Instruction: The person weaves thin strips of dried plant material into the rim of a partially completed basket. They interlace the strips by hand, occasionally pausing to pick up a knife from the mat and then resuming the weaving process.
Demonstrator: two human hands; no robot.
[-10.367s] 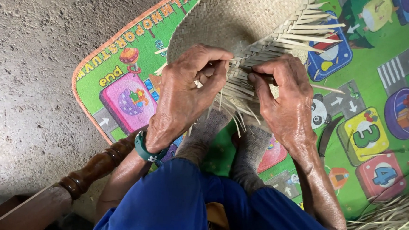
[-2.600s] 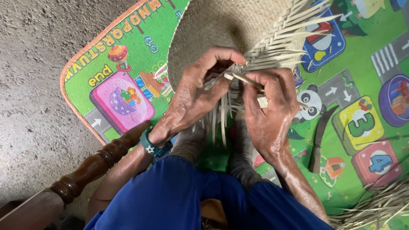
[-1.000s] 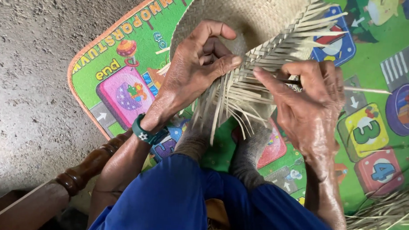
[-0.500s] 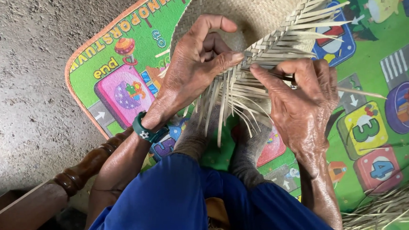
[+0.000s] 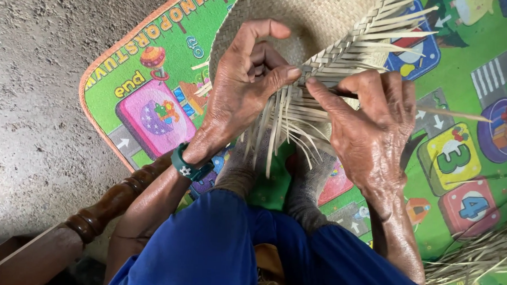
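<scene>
A round woven straw mat (image 5: 313, 17) lies over the colourful play mat (image 5: 152, 107), its unfinished edge a fringe of loose pale strips (image 5: 283, 124) hanging toward my knees. My left hand (image 5: 241, 88) pinches the woven edge between thumb and fingers, a teal band on its wrist. My right hand (image 5: 371, 127) presses its thumb on the same edge just to the right and grips a thin strip that sticks out to the right. The two thumbs nearly touch.
Grey concrete floor (image 5: 39, 93) lies to the left of the play mat. A turned dark wooden leg (image 5: 99, 215) crosses the lower left. A heap of loose straw (image 5: 476, 257) sits at the lower right. My blue-clad legs and grey socks fill the bottom centre.
Over the last second my right hand has slid left along the woven edge toward my left thumb. The left hand has kept its pinch on the edge.
</scene>
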